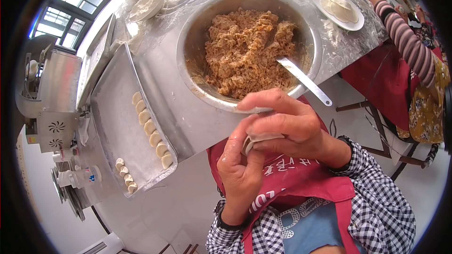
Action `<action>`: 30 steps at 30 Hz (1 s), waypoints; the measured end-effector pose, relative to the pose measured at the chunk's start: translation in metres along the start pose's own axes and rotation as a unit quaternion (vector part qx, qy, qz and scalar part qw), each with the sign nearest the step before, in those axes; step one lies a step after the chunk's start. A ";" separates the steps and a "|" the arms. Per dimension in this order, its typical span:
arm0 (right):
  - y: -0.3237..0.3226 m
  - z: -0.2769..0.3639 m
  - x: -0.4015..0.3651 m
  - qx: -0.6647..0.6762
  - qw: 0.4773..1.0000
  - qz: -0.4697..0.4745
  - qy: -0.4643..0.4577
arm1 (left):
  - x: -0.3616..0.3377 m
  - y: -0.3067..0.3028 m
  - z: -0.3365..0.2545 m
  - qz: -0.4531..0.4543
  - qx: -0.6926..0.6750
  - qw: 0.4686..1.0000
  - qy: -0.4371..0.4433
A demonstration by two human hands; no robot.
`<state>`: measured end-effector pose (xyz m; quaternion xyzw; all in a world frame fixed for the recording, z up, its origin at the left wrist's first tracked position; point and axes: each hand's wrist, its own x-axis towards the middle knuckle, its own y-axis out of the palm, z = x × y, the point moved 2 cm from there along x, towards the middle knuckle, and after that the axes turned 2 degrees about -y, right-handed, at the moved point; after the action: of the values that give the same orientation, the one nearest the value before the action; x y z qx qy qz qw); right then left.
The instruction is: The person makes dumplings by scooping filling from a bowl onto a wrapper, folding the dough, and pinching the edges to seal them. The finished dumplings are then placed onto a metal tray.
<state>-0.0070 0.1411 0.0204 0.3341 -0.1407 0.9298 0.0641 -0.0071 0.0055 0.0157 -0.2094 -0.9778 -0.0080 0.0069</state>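
I have left hand and right hand both gripping dough wrapper, bowl of filling at their 12 o'clock, tray at 9. Likely shaping step; next move calls for even edge pinch.

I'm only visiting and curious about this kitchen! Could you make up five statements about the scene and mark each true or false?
1. The left hand and right hand are both at a piece of dough. True.
2. The metal bowl is empty. False: it holds an orange-brown mixture.
3. The utensil handle reaches out past the bowl's rim. True.
4. All the dumplings on the tray lie in a single row. False: there are two rows, one longer.
5. The white plate holds round wrappers. True.
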 end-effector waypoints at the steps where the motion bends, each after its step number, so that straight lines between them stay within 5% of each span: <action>1: 0.001 0.000 0.001 0.000 1.000 0.000 0.000 | 0.000 0.001 -0.002 -0.015 -0.012 1.000 -0.001; 6: -0.001 -0.005 -0.003 0.012 0.999 0.015 -0.028 | 0.000 0.002 -0.002 -0.032 -0.042 0.998 -0.031; 9: 0.000 -0.008 -0.004 0.026 0.998 -0.003 -0.053 | 0.001 0.001 0.005 -0.028 -0.122 0.990 -0.066; 11: 0.000 -0.006 -0.003 0.014 0.999 -0.002 -0.049 | 0.003 0.001 0.013 -0.002 -0.368 0.927 -0.074; 15: 0.002 -0.004 -0.002 -0.029 0.999 -0.006 -0.037 | 0.002 0.003 0.012 -0.031 -0.375 0.922 -0.094; 18: 0.003 -0.005 -0.005 -0.033 0.999 -0.011 -0.034 | 0.001 0.005 0.010 -0.045 -0.290 0.952 -0.093; 23: 0.000 -0.006 -0.002 -0.058 0.996 0.011 -0.061 | -0.001 0.003 0.004 -0.036 0.086 0.995 0.044; 30: 0.004 -0.003 0.000 -0.021 1.000 -0.019 -0.006 | -0.001 0.003 0.002 -0.060 0.037 0.997 0.017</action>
<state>-0.0092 0.1379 0.0174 0.3411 -0.1539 0.9232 0.0877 -0.0052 0.0080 0.0140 -0.1498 -0.9879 0.0240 0.0308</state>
